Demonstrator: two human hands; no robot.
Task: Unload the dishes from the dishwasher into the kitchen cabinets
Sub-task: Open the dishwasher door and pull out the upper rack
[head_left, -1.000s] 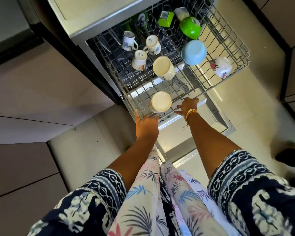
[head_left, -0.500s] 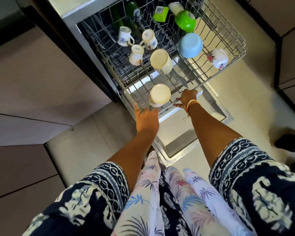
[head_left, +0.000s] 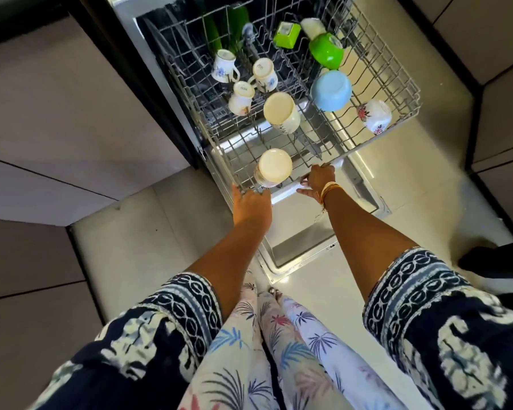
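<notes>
from the head view, looking straight down: the grey wire dishwasher rack [head_left: 376, 84] is pulled out over the open steel dishwasher door [head_left: 305, 241], which lies flat above the pale tiled floor [head_left: 125, 247]. the left hand [head_left: 251, 202] grips the rack's near front edge at its left corner, fingers curled over the wire. the right hand [head_left: 319, 180], with orange and gold bangles [head_left: 329, 189] at the wrist, holds the white front rail of the rack further right, fingers wrapped round it and thumb stretched along the rail.

just behind the two hands a cream cylindrical mug [head_left: 273, 168] sits bottom-up in the near part of the rack. a second, larger cream mug [head_left: 280, 112] lies tilted in the middle. behind it stand three small white floral teacups [head_left: 262, 74], close together, all upside down. on the right side a light blue bowl [head_left: 332, 90] rests inverted, with a bright green bowl [head_left: 326, 50] behind it and a small square green container [head_left: 286, 34] further back. a white cup with red flowers [head_left: 373, 115] lies on its side near the rack's right edge. dark green bottles [head_left: 237, 19] stand at the back.

grey-brown cabinet fronts [head_left: 57, 108] run along the left. the person's dark blue and white patterned sleeves [head_left: 444, 315] and pale floral trousers [head_left: 279, 350] fill the lower frame.
</notes>
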